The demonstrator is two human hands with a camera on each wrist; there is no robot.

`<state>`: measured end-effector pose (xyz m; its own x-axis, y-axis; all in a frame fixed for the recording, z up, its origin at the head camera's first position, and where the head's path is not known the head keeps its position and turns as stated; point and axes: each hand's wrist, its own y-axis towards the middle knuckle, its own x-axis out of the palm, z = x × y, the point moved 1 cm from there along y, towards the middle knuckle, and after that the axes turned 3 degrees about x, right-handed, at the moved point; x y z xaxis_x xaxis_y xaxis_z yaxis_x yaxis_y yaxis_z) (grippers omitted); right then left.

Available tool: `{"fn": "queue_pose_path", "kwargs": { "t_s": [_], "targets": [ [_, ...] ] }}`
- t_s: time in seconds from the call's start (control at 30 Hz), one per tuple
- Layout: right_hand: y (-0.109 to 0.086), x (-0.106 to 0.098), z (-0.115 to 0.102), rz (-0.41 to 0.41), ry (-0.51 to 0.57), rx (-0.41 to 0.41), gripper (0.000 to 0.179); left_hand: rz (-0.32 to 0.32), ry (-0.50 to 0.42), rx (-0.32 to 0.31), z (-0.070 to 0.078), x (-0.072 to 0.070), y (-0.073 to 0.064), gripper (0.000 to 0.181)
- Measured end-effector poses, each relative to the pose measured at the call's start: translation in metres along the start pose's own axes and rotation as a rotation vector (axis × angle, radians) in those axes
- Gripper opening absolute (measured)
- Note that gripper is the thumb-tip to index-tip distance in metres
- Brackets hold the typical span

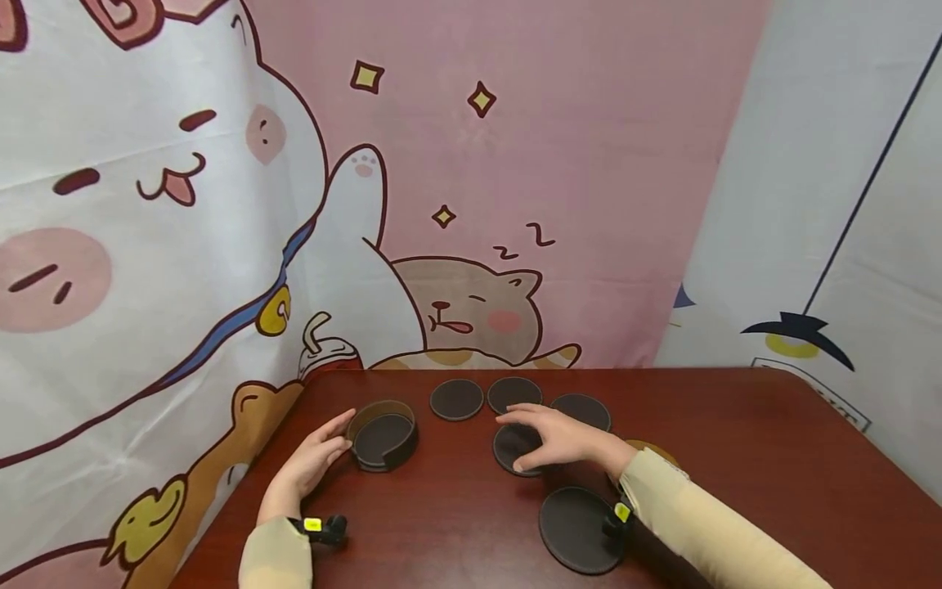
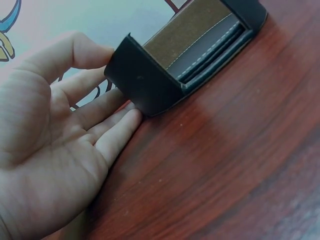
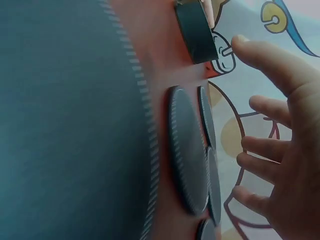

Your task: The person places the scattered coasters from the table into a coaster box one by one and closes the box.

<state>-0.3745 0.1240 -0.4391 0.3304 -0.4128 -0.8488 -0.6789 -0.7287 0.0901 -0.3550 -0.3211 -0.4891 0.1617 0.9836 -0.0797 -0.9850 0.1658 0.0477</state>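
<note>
On the left of the table stands a round, low dark coaster holder (image 1: 401,455) with a brown inner wall and a notch in its front. A dark stitched layer lies at its bottom. My left hand (image 1: 315,460) rests against its left side; in the left wrist view the thumb meets the rim of the coaster holder (image 2: 150,85) and the fingers lie along the outer wall. My right hand (image 1: 562,436) hovers with spread fingers over a dark round coaster (image 1: 508,448), holding nothing. In the right wrist view this hand (image 3: 285,135) has nothing between thumb and fingers.
Beyond the right hand lie dark coasters: a left one (image 1: 456,399), a middle one (image 1: 515,391) and a right one (image 1: 589,409). Another coaster (image 1: 577,532) lies nearer, by the right wrist. A brown disc (image 1: 655,447) is partly hidden by the right forearm. A printed cloth (image 1: 589,164) hangs behind the table.
</note>
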Motion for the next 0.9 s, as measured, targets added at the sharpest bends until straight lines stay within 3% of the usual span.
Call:
{"fn": "queue_pose_path", "kwargs": {
  "t_s": [0.2, 0.43, 0.73, 0.9],
  "targets": [
    [-0.04, 0.005, 0.003, -0.024, 0.009, -0.075, 0.073, 0.004, 0.022, -0.012, 0.001, -0.002, -0.002, 0.064],
    [-0.077, 0.01, -0.001, -0.085, 0.002, -0.094, 0.079, 0.013, 0.026, -0.012, 0.001, -0.004, -0.003, 0.063],
    [-0.1, 0.016, -0.005, -0.091, -0.144, -0.187, 0.088, 0.006, 0.023, -0.006, -0.001, -0.003, -0.001, 0.064],
    [-0.107, 0.017, -0.002, -0.114, -0.153, -0.208, 0.09, 0.01, 0.027, -0.012, 0.0, 0.0, -0.001, 0.064]
  ]
}}
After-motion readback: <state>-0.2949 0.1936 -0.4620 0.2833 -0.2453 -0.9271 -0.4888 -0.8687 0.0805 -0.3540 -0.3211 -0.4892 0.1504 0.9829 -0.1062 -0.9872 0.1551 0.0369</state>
